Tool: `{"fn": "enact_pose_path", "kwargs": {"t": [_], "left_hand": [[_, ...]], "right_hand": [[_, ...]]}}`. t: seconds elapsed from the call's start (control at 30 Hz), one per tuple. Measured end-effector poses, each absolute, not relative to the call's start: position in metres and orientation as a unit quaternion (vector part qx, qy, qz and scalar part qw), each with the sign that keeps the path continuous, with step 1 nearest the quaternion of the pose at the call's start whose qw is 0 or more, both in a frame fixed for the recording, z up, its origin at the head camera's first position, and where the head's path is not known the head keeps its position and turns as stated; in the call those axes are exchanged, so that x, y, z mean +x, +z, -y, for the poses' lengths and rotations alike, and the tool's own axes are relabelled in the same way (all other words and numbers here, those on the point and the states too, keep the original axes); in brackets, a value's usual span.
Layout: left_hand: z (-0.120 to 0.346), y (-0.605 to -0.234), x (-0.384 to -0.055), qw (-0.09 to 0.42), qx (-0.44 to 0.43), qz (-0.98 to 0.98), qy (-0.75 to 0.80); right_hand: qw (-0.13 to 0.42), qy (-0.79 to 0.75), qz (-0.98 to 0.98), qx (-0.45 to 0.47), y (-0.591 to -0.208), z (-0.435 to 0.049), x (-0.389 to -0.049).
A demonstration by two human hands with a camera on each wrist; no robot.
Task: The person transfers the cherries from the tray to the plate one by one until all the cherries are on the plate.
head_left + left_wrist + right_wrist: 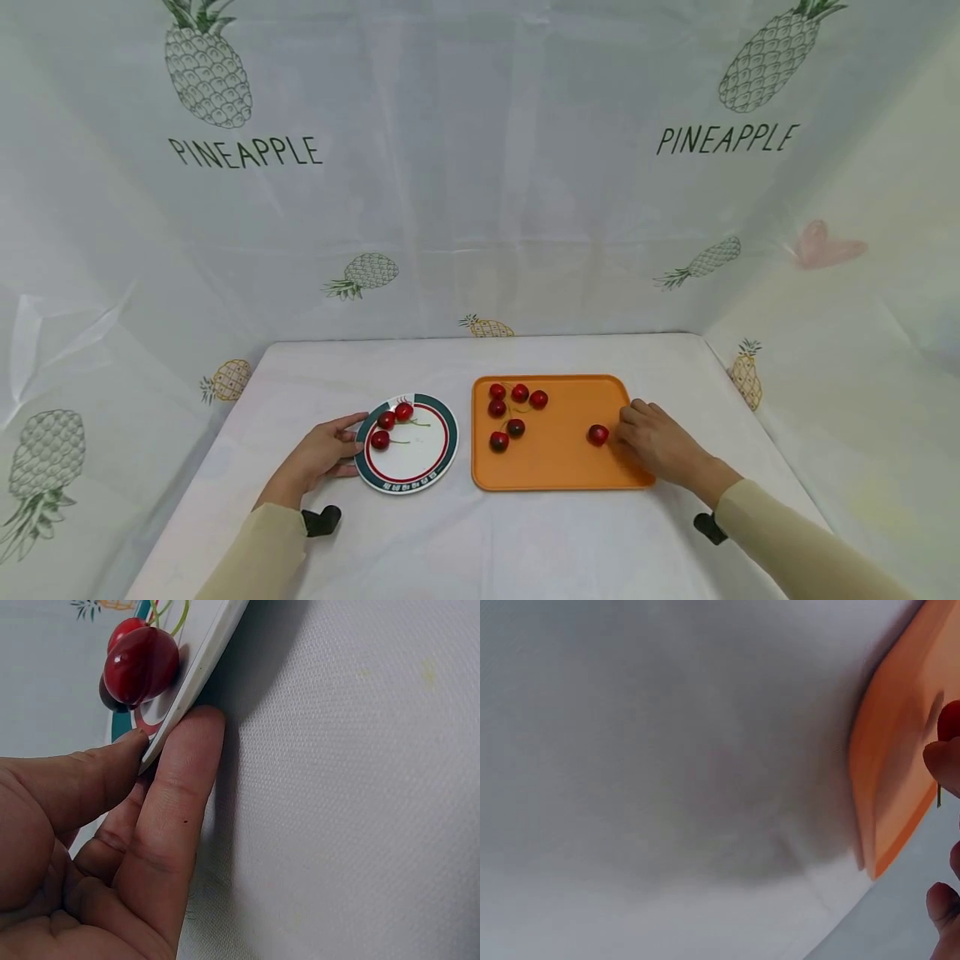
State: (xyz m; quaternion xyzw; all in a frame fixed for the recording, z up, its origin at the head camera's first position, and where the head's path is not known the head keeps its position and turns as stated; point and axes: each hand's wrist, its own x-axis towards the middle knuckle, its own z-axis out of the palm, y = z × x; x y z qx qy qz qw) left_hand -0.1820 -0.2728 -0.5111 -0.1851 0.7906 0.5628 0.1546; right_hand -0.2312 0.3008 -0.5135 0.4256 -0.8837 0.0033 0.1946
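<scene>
Gripping the plate at its left is the left hand.

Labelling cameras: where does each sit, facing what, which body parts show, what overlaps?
Head: on the person's head, facing forward and down at the plate and tray; left hand, right hand and both sleeves show.
Left wrist: on that wrist, facing the plate's rim and cherries; thumb and fingers show.
Right wrist: on that wrist, facing white cloth and the tray's corner; fingertips show only at the picture's right edge.
Shared: head and left wrist, the plate; head and right wrist, the tray.
</scene>
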Motion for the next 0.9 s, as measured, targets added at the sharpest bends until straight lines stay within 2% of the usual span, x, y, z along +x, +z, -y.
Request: {"fn": "enact_pose_path", "kwargs": {"t": [0.2, 0.4, 0.9], "left_hand": [[0.274, -0.511, -0.182, 0.155, -0.185, -0.790, 0.564], [0.272, -0.510, -0.183, 0.156, -0.189, -0.791, 0.561], [0.272, -0.508, -0.182, 0.153, -0.183, -0.788, 0.567]], "right_hand": [[0.212, 0.009, 0.875, 0.435, -0.506, -0.281, -0.233], [0.207, -0.031, 0.879, 0.429, -0.502, -0.252, -0.238], [0.205, -0.113, 0.848, 0.475, -0.486, -0.154, -0.240]]}}
